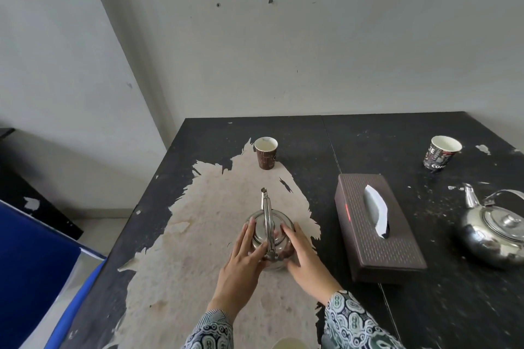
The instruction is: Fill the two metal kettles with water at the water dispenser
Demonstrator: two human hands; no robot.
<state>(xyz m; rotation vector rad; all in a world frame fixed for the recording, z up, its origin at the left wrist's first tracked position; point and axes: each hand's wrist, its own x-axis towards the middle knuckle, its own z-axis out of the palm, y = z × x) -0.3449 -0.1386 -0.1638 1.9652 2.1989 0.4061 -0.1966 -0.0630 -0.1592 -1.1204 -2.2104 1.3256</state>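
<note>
Near the bench's front, on its peeled pale patch, stands one kettle point(269, 238), spout aimed straight away toward the wall, handle running the same line. Left hand point(241, 261) and right hand point(304, 256) cup its sides, each grip curled round the body. A second kettle point(499, 231) sits well apart at the right edge, spout pointing to the far left. Between them lies one tissue box point(377, 228). Two cups stand farther back: one point(265, 152) beyond the spout, one point(441, 153) far right. Bare bench point(312, 133) lies open behind.
</note>
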